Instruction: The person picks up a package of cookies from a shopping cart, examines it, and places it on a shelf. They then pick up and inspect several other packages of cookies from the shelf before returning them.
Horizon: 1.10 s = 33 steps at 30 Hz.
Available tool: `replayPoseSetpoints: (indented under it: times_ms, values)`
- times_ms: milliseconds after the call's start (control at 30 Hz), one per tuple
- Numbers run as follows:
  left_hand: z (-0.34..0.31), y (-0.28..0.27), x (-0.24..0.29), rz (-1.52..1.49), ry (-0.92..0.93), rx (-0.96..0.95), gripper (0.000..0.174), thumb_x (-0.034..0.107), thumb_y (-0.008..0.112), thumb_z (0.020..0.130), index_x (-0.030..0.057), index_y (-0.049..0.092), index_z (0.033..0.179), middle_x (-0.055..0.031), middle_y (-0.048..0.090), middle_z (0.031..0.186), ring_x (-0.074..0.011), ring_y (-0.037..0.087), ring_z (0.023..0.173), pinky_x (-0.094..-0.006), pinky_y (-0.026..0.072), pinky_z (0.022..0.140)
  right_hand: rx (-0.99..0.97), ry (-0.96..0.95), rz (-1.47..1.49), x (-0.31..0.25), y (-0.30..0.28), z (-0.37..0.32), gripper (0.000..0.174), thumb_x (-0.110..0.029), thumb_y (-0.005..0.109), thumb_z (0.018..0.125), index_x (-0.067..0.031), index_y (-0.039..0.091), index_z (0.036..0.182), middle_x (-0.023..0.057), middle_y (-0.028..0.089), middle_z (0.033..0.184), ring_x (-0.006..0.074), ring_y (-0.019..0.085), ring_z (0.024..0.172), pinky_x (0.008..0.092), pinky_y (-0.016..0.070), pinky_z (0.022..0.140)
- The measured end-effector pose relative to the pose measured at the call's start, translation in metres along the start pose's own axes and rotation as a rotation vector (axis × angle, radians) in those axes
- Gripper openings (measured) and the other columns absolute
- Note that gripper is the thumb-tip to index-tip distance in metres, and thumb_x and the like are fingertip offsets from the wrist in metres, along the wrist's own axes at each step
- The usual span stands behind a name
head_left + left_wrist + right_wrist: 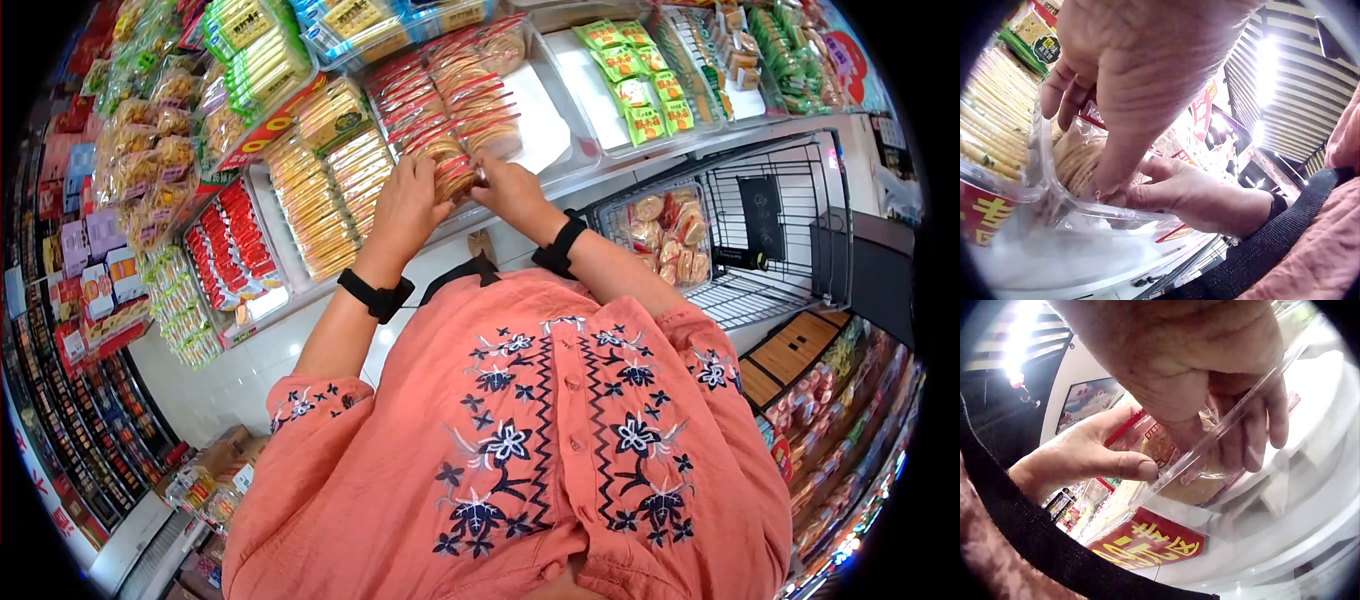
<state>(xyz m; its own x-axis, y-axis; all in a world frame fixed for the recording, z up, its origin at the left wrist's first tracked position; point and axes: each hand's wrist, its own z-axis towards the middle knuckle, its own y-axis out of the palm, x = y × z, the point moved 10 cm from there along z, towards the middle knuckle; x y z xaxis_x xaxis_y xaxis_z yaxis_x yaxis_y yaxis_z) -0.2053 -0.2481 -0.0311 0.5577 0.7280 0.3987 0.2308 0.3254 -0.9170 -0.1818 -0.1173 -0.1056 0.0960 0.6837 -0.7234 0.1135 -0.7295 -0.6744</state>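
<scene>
Both hands meet at the front of a clear plastic bin of round, flat biscuits in clear wrappers with red strips. From the left, my left hand holds the nearest packet of biscuits, its thumb toward me. My right hand grips the same packet from the right. In the right wrist view, the left thumb lies along the wrapper, and the right fingers reach down behind the bin's clear edge. Round biscuits stand on edge beneath the left hand in the left wrist view.
Left of the bin are long wrapped biscuits and red packets. Green packets lie in a bin to the right. A shopping cart stands at the right, holding a clear box of round biscuits.
</scene>
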Motion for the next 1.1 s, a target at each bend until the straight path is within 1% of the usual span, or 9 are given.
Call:
replayPoseSetpoints:
  times_ms: [167, 267, 500, 600, 733, 767, 867, 967, 1100]
  values:
    - [-0.006, 0.002, 0.0, 0.066, 0.063, 0.048, 0.069, 0.015, 0.087, 0.068, 0.0027, 0.052, 0.126, -0.0192, 0.055, 0.112, -0.0384, 0.059, 0.103, -0.0443, 0.0519, 0.084, 0.012, -0.002, 0.045, -0.002, 0.002, -0.002, 0.035, -0.02, 0.073, 0.083, -0.0086, 0.055, 0.111, 0.0181, 0.071, 0.088, 0.0393, 0.069, 0.085, 0.0484, 0.0543, 0.074]
    - [-0.008, 0.009, -0.004, 0.106, 0.06, 0.03, 0.071, 0.016, 0.087, 0.068, 0.0031, 0.051, 0.129, -0.018, 0.055, 0.112, -0.037, 0.059, 0.103, -0.0439, 0.0517, 0.085, -0.043, -0.042, -0.037, 0.001, 0.008, 0.002, 0.036, -0.023, 0.071, 0.084, -0.0065, 0.056, 0.112, 0.019, 0.071, 0.089, 0.0395, 0.069, 0.087, 0.0492, 0.0543, 0.075]
    - [-0.016, -0.003, -0.006, 0.018, 0.086, 0.096, 0.076, 0.023, 0.087, 0.071, 0.0066, 0.05, 0.135, -0.0164, 0.056, 0.126, -0.0365, 0.057, 0.113, -0.0444, 0.049, 0.094, -0.17, -0.048, -0.067, 0.007, 0.007, 0.003, 0.039, -0.024, 0.067, 0.084, -0.0026, 0.059, 0.116, 0.0213, 0.071, 0.095, 0.04, 0.068, 0.092, 0.0486, 0.0542, 0.08]
    - [-0.021, -0.008, -0.005, -0.046, 0.07, 0.127, 0.073, 0.023, 0.087, 0.072, 0.0066, 0.051, 0.134, -0.0169, 0.056, 0.124, -0.037, 0.057, 0.112, -0.0448, 0.0487, 0.095, -0.191, -0.021, -0.027, 0.014, 0.006, 0.007, 0.039, -0.023, 0.069, 0.084, -0.0013, 0.061, 0.115, 0.0201, 0.071, 0.092, 0.0386, 0.069, 0.089, 0.0453, 0.0542, 0.078]
    - [-0.021, -0.013, -0.006, -0.117, 0.078, 0.161, 0.061, 0.02, 0.084, 0.076, 0.0107, 0.055, 0.129, -0.0165, 0.056, 0.123, -0.0366, 0.057, 0.111, -0.0453, 0.0481, 0.093, -0.188, -0.02, 0.002, 0.022, 0.015, 0.013, 0.036, -0.023, 0.069, 0.084, -0.0011, 0.062, 0.111, 0.0205, 0.071, 0.092, 0.0378, 0.069, 0.088, 0.044, 0.0539, 0.077]
    - [-0.022, -0.013, -0.006, -0.12, 0.099, 0.176, 0.054, 0.016, 0.083, 0.077, 0.0119, 0.057, 0.125, -0.0153, 0.056, 0.123, -0.036, 0.057, 0.111, -0.0448, 0.0483, 0.092, -0.188, -0.024, 0.003, 0.023, 0.016, 0.014, 0.035, -0.023, 0.069, 0.084, -0.0011, 0.062, 0.11, 0.0207, 0.07, 0.092, 0.0377, 0.069, 0.088, 0.0438, 0.0538, 0.077]
    - [-0.02, -0.009, 0.0, -0.122, 0.133, 0.131, 0.051, 0.014, 0.082, 0.078, 0.0115, 0.058, 0.122, -0.0139, 0.057, 0.123, -0.0356, 0.057, 0.111, -0.0444, 0.0484, 0.092, -0.205, -0.042, 0.032, 0.013, 0.012, 0.013, 0.033, -0.023, 0.068, 0.084, -0.0008, 0.062, 0.108, 0.0208, 0.07, 0.092, 0.0373, 0.069, 0.087, 0.0431, 0.0536, 0.077]
    - [-0.021, -0.008, -0.003, -0.114, 0.128, 0.139, 0.049, 0.012, 0.081, 0.078, 0.0112, 0.058, 0.121, -0.0128, 0.057, 0.124, -0.0353, 0.057, 0.112, -0.0437, 0.0481, 0.093, -0.203, -0.068, 0.039, 0.006, 0.014, 0.012, 0.032, -0.023, 0.066, 0.083, -0.0002, 0.064, 0.105, 0.0238, 0.07, 0.097, 0.0417, 0.067, 0.095, 0.048, 0.053, 0.083]
    - [-0.023, -0.002, -0.011, -0.15, 0.13, 0.11, 0.049, 0.013, 0.081, 0.078, 0.011, 0.058, 0.122, -0.0131, 0.056, 0.125, -0.0356, 0.057, 0.114, -0.0435, 0.0473, 0.095, -0.239, -0.047, 0.064, 0.006, 0.015, 0.009, 0.03, -0.022, 0.065, 0.083, 0.0004, 0.064, 0.102, 0.0234, 0.07, 0.097, 0.0414, 0.067, 0.093, 0.0477, 0.053, 0.082]
